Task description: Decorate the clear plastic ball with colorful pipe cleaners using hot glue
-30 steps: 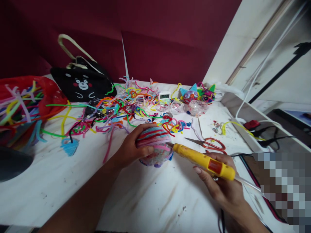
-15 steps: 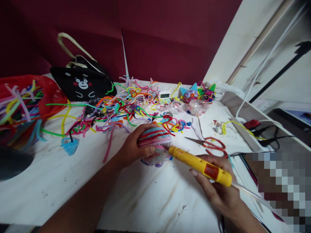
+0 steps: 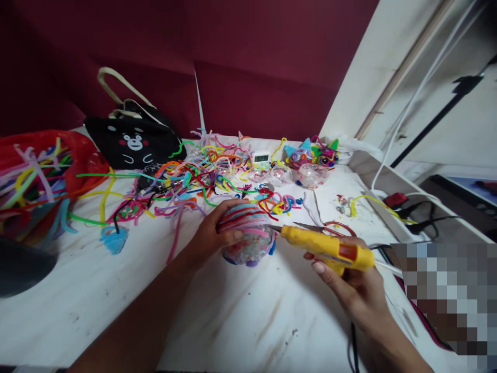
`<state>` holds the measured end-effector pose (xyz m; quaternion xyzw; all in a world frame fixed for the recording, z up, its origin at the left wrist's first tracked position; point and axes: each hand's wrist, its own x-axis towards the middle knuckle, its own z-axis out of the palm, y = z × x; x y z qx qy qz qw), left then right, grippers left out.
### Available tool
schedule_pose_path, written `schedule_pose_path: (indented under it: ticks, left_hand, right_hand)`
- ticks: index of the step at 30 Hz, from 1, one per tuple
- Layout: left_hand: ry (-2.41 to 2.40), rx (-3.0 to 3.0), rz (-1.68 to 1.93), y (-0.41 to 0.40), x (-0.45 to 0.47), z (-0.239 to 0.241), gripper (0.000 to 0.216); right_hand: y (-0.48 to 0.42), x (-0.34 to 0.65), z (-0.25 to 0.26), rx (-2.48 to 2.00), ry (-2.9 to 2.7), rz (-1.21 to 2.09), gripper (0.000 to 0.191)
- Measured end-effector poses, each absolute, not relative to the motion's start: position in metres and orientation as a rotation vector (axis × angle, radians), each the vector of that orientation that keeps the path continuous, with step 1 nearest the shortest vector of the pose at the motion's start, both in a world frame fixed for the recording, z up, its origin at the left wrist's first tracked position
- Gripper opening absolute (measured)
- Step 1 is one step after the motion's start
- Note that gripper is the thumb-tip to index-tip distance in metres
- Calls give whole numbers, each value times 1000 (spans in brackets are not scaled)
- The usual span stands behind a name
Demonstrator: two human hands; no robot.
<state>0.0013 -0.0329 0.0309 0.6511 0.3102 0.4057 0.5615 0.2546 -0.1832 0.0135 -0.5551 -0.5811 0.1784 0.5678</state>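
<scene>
My left hand grips a clear plastic ball from its left side, thumb across the front. Rows of red, blue and pink pipe cleaners cover the ball's upper part, and its lower part shows clear with colored bits. In my right hand is a yellow hot glue gun, a glue stick out of its back end. Its metal nozzle points left, close to the ball's right side; whether it touches is hard to tell. Orange-handled scissors lie partly hidden behind the gun.
Loose colored pipe cleaners spread across the back. A red bag of them and a black bag stand left. Behind sit a small digital clock, clear balls and decorated figures. A white tray holds cables at right.
The glue gun has turned more level, and its nozzle has drawn slightly right along the ball. My left hand keeps hold of the ball. The view has shifted a little.
</scene>
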Motion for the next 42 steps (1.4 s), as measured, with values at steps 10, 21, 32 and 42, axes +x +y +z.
schedule_pose_path:
  ticks: [10, 21, 32, 42]
  left_hand:
    - [850, 1403, 1024, -22, -3, 29, 66]
    - [798, 1508, 985, -31, 1, 34, 68]
    - [845, 1755, 958, -35, 5, 36, 68]
    - [856, 1788, 973, -37, 5, 38, 66]
  right_hand:
    - [-178, 262, 27, -1568, -1212, 1235, 50]
    - [-170, 260, 41, -1989, -1757, 419, 34]
    - [-129, 196, 73, -1498, -1620, 617, 21]
    - [-127, 198, 69, -1482, -1862, 320, 17]
